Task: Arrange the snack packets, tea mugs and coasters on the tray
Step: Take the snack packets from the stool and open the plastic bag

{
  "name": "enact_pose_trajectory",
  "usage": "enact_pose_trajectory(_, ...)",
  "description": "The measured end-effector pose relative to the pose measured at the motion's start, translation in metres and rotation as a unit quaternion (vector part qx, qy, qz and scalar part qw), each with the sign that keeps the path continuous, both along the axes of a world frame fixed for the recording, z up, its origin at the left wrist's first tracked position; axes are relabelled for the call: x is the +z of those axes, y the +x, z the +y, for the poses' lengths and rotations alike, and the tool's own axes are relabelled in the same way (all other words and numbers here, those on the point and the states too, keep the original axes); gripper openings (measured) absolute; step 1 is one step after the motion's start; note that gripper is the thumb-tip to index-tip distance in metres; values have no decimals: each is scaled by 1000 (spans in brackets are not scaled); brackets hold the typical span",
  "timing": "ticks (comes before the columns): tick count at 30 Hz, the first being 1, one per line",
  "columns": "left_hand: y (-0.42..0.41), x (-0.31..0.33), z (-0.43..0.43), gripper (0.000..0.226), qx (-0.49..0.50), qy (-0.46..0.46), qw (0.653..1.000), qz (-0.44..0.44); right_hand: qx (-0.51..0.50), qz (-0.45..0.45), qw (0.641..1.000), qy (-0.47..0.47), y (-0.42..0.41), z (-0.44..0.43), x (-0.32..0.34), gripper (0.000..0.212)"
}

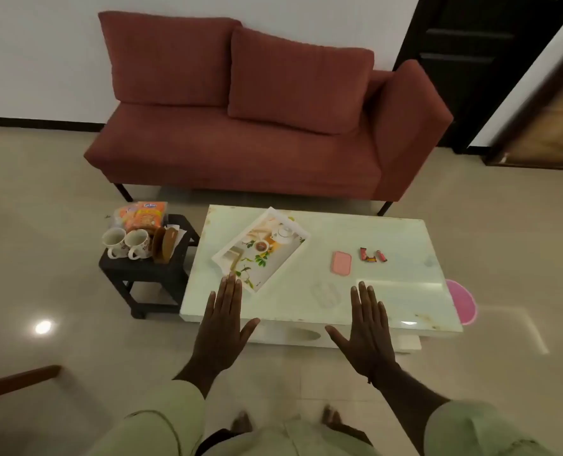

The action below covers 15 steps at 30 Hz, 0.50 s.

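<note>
A white tray with a printed tea picture lies askew on the left part of the pale glass coffee table. On a black stool left of the table stand two white floral mugs, orange snack packets behind them, and brown coasters upright in a holder. My left hand and my right hand hover flat, fingers straight, over the table's near edge, holding nothing. The left fingertips reach close to the tray's near corner.
A pink case and small red wrapped sweets lie on the table's right half. A pink round object sticks out past the right edge. A red sofa stands behind the table. A dark door is at upper right.
</note>
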<state>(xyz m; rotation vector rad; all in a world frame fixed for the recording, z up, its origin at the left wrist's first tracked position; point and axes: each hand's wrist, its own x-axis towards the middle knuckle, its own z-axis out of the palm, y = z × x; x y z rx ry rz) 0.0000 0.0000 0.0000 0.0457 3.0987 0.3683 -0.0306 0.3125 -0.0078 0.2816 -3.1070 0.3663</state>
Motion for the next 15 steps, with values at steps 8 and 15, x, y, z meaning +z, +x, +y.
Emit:
enact_pose_trajectory(8, 27, -8, -80, 86, 44, -18, 998, -29, 21, -29, 999, 2, -6, -89, -6, 95)
enact_pose_trajectory(15, 52, -18, -128, 86, 119, -3, 991, -58, 95, -63, 993, -3, -14, -158, -13, 93)
